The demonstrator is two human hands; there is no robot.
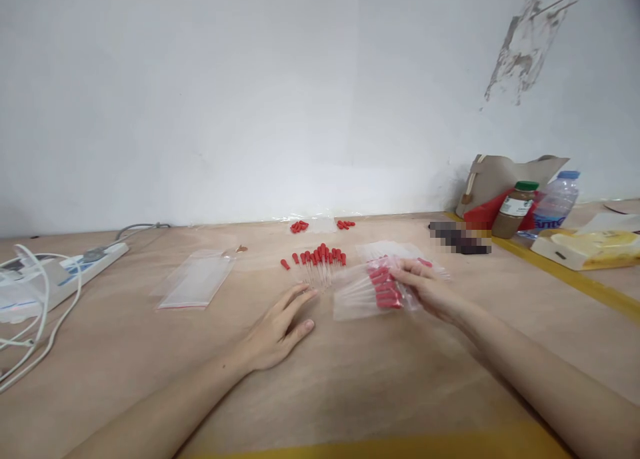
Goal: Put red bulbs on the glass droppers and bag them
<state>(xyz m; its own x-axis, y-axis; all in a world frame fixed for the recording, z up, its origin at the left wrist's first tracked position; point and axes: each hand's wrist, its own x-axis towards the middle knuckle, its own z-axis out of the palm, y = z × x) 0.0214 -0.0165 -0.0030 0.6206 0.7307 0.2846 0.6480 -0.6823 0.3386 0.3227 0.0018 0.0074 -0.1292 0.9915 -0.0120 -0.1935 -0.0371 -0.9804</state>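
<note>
My right hand (417, 282) pinches the edge of a clear zip bag (355, 298) that holds several droppers with red rubber bulbs. Beneath and behind it lies another clear bag (395, 249), partly hidden, with red showing inside. My left hand (280, 329) rests on the table with its fingers apart, nothing in it. Just beyond its fingertips is a loose group of glass droppers (323, 258), their red bulbs pointing away from me. Farther back sit two small heaps of loose red bulbs, one on the left (299, 226) and one on the right (345, 224).
A stack of flat clear zip bags (197, 279) lies to the left. Beyond it are a power strip (95, 266) and white cables (47, 326). On the right stand a green-capped jar (516, 209), a water bottle (555, 202), a beige bag (500, 172) and a yellow-white pack (585, 246).
</note>
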